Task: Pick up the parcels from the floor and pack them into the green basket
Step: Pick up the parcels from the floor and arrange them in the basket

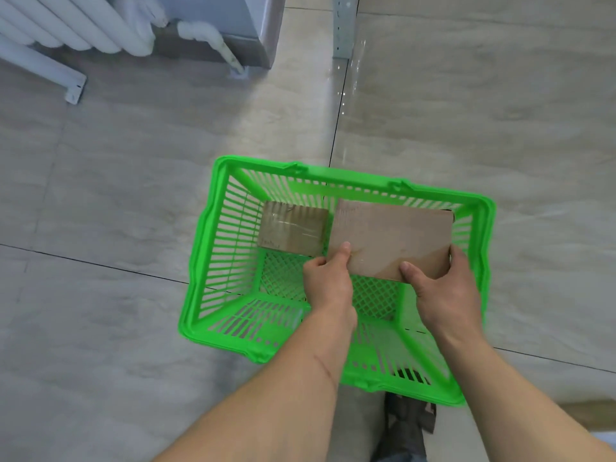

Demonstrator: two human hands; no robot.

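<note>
A green plastic basket (206, 271) stands on the tiled floor in front of me. A small taped cardboard parcel (291, 230) lies inside it at the far left. A larger flat brown parcel (390, 236) is held inside the basket's right half, level with the rim. My left hand (328, 281) grips its near left corner, thumb on top. At its near right corner, my right hand (440, 288) holds on with the thumb on top and fingers around the right edge. The basket's near half shows bare mesh.
A white radiator (66, 28) and a pipe stand at the far left by a grey wall base. A perforated metal post (345, 28) rises at the far middle. My shoe (410, 415) shows below the basket's near rim.
</note>
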